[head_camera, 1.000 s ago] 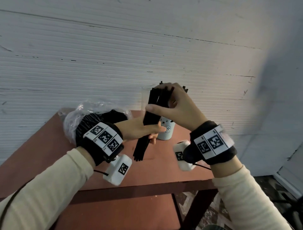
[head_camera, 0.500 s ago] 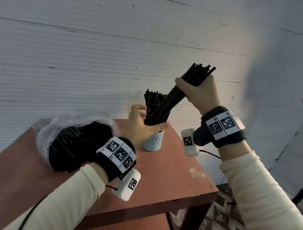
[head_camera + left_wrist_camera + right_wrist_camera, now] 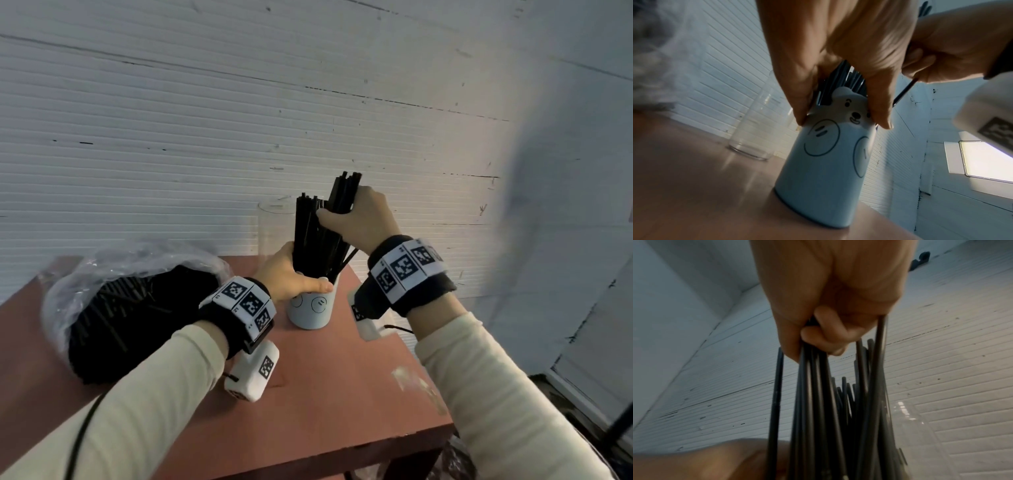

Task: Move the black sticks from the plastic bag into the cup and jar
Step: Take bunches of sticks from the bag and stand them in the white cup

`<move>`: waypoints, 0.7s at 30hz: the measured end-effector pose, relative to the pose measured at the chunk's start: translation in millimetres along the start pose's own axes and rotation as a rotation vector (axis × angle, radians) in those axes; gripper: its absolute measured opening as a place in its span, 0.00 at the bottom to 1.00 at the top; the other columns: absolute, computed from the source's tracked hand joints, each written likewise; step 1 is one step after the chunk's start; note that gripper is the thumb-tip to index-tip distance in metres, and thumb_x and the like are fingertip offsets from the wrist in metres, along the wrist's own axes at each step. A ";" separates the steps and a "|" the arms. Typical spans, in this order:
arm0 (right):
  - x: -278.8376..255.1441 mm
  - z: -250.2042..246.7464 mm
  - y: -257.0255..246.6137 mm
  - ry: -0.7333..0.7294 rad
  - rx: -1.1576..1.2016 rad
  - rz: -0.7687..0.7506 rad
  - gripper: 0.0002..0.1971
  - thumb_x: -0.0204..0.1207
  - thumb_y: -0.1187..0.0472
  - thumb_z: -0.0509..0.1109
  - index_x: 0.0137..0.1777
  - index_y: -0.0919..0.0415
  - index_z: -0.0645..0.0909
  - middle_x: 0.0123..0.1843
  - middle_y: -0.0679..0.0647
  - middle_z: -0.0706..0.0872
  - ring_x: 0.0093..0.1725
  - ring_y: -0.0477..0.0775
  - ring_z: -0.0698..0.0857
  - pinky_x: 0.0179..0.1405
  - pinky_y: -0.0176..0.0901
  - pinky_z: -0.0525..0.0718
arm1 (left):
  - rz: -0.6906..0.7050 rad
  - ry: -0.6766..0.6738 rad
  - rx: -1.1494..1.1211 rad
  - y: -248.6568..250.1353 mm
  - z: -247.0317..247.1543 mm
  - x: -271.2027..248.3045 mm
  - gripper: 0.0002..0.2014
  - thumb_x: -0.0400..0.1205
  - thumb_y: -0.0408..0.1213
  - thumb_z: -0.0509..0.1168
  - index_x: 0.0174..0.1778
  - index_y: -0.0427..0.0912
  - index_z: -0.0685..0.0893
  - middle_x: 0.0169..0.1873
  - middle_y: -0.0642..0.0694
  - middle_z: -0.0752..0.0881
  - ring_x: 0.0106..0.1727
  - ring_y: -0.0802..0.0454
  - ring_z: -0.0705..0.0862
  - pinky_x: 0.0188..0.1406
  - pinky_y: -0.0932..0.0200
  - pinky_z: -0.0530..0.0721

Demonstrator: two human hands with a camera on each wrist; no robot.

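A pale blue cup [image 3: 310,310] [image 3: 824,175] with smiley faces stands on the red-brown table [image 3: 325,394]. My left hand [image 3: 291,274] [image 3: 838,65] grips its rim, fingers curled around the top. Black sticks [image 3: 317,233] stand upright in the cup. My right hand [image 3: 359,219] [image 3: 828,296] grips a bundle of black sticks [image 3: 828,402] near their upper ends, their lower ends inside the cup. A clear glass jar [image 3: 274,226] [image 3: 758,129] stands just behind the cup, seemingly empty. At the left lies a clear plastic bag [image 3: 130,294] full of black sticks.
A white ribbed wall [image 3: 239,137] rises right behind the table. The table's right edge [image 3: 421,359] and front edge drop off to the floor. A bright window [image 3: 986,162] shows in the left wrist view.
My right hand has come down from high at the right, standing its bundle upright into the cup. My left hand has shifted from the sticks to the cup's rim.
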State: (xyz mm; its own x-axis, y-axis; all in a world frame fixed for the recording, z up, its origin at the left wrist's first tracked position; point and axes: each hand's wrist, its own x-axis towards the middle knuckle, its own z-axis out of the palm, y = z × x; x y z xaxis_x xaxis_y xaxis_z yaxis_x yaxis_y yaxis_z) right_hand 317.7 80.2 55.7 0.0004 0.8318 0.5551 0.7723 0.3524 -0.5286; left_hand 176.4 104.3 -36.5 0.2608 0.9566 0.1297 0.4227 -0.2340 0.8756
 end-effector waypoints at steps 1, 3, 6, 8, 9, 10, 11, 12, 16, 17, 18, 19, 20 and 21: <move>0.7 1.3 -0.9 -0.019 -0.025 0.004 0.18 0.71 0.55 0.73 0.26 0.59 0.70 0.24 0.52 0.77 0.26 0.48 0.77 0.26 0.44 0.78 | 0.003 0.001 0.003 -0.5 -0.5 0.2 0.41 0.62 0.45 0.84 0.71 0.47 0.73 0.60 0.52 0.83 0.63 0.53 0.81 0.65 0.55 0.79; 1.7 -0.9 -4.4 -0.095 -0.070 0.004 0.14 0.71 0.53 0.74 0.31 0.60 0.77 0.26 0.51 0.81 0.28 0.49 0.82 0.32 0.45 0.84 | 0.003 0.002 0.001 -0.6 -1.1 0.2 0.40 0.63 0.44 0.84 0.70 0.47 0.74 0.60 0.52 0.83 0.62 0.53 0.81 0.62 0.57 0.78; 2.5 -4.7 -7.0 -0.213 -0.090 0.017 0.16 0.70 0.48 0.77 0.44 0.62 0.83 0.33 0.52 0.86 0.36 0.50 0.86 0.40 0.45 0.86 | 0.001 -0.001 -0.003 -1.1 -0.9 -0.3 0.39 0.63 0.43 0.84 0.70 0.47 0.75 0.60 0.52 0.84 0.63 0.53 0.81 0.64 0.56 0.79; 2.9 -4.3 -5.4 -0.199 0.002 0.072 0.23 0.68 0.45 0.78 0.54 0.61 0.80 0.43 0.54 0.88 0.42 0.52 0.87 0.38 0.42 0.85 | -0.010 0.006 -0.012 -0.9 -0.6 -0.4 0.36 0.64 0.42 0.84 0.67 0.48 0.76 0.59 0.52 0.84 0.62 0.53 0.82 0.64 0.55 0.79; 2.7 -3.4 -4.0 -0.175 0.044 0.096 0.25 0.68 0.44 0.78 0.57 0.59 0.78 0.46 0.53 0.87 0.43 0.51 0.86 0.35 0.38 0.82 | -0.012 0.009 -0.015 -0.7 -0.7 -0.8 0.35 0.64 0.41 0.84 0.65 0.50 0.76 0.58 0.53 0.84 0.61 0.53 0.82 0.64 0.56 0.79; 1.4 -2.2 -3.5 -0.142 0.055 0.104 0.26 0.68 0.44 0.78 0.58 0.59 0.76 0.49 0.52 0.86 0.44 0.49 0.85 0.33 0.34 0.79 | -0.010 0.009 -0.017 -0.7 -0.6 -0.6 0.35 0.64 0.41 0.84 0.65 0.50 0.76 0.58 0.53 0.84 0.61 0.53 0.82 0.63 0.56 0.79; 0.0 -0.1 -3.2 -0.093 0.037 0.088 0.26 0.70 0.45 0.77 0.59 0.60 0.75 0.51 0.52 0.85 0.46 0.49 0.84 0.33 0.32 0.76 | -0.005 0.007 -0.014 -0.3 -0.7 -0.8 0.36 0.64 0.42 0.84 0.66 0.50 0.76 0.58 0.53 0.84 0.61 0.54 0.82 0.63 0.56 0.79; -1.7 2.2 -3.2 -0.026 0.001 0.050 0.25 0.71 0.45 0.76 0.60 0.61 0.75 0.54 0.52 0.84 0.50 0.50 0.83 0.38 0.32 0.76 | 0.000 0.003 -0.008 -0.6 -0.7 -0.6 0.37 0.63 0.43 0.84 0.68 0.50 0.75 0.59 0.53 0.84 0.61 0.54 0.82 0.63 0.57 0.79; -7.1 9.2 -5.6 0.171 -0.101 -0.223 0.31 0.78 0.52 0.69 0.78 0.60 0.65 0.75 0.56 0.72 0.73 0.56 0.70 0.70 0.39 0.66 | 0.009 -0.013 -0.017 -1.9 -1.0 0.0 0.39 0.63 0.44 0.84 0.69 0.50 0.74 0.59 0.55 0.84 0.62 0.55 0.81 0.63 0.58 0.78; -5.9 10.5 -4.1 0.120 -0.104 -0.262 0.31 0.80 0.55 0.66 0.81 0.60 0.61 0.79 0.56 0.68 0.76 0.56 0.68 0.73 0.42 0.65 | 0.011 -0.014 -0.021 -1.6 -1.3 -0.9 0.39 0.63 0.44 0.84 0.69 0.50 0.74 0.59 0.54 0.84 0.62 0.55 0.82 0.61 0.59 0.77; -4.3 11.4 -1.6 0.036 -0.134 -0.274 0.30 0.83 0.56 0.63 0.82 0.59 0.60 0.81 0.56 0.66 0.78 0.55 0.68 0.75 0.43 0.65 | 0.011 -0.012 -0.022 -1.5 -1.5 -1.6 0.39 0.63 0.44 0.84 0.69 0.50 0.74 0.59 0.54 0.84 0.61 0.55 0.81 0.60 0.60 0.77; -3.0 11.3 0.1 -0.053 -0.194 -0.264 0.26 0.84 0.55 0.60 0.82 0.57 0.63 0.81 0.54 0.68 0.77 0.53 0.70 0.74 0.43 0.67 | 0.013 -0.008 -0.020 -0.5 -1.6 -2.4 0.39 0.64 0.44 0.84 0.70 0.49 0.74 0.59 0.54 0.84 0.61 0.55 0.81 0.59 0.60 0.76; -2.1 9.9 1.3 -0.109 -0.253 -0.252 0.22 0.86 0.54 0.58 0.78 0.56 0.70 0.78 0.52 0.73 0.75 0.53 0.74 0.73 0.43 0.70 | 0.008 -0.009 -0.015 0.1 -1.4 -2.5 0.39 0.64 0.43 0.84 0.70 0.49 0.74 0.60 0.54 0.83 0.61 0.54 0.81 0.59 0.60 0.76; -2.0 8.8 1.3 -0.121 -0.275 -0.242 0.19 0.86 0.53 0.56 0.72 0.56 0.77 0.73 0.52 0.79 0.71 0.53 0.77 0.71 0.46 0.74 | 0.004 -0.009 -0.010 1.1 -1.0 -3.1 0.39 0.64 0.44 0.83 0.70 0.48 0.74 0.60 0.53 0.83 0.61 0.54 0.81 0.60 0.59 0.77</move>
State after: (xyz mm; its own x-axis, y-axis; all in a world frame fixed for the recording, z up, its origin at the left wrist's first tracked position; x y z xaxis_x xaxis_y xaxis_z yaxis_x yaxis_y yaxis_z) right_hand 313.1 82.8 48.3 -0.2649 0.7891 0.5543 0.8826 0.4299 -0.1903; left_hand 175.2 101.3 -35.5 0.2700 0.9542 0.1289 0.4129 -0.2356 0.8798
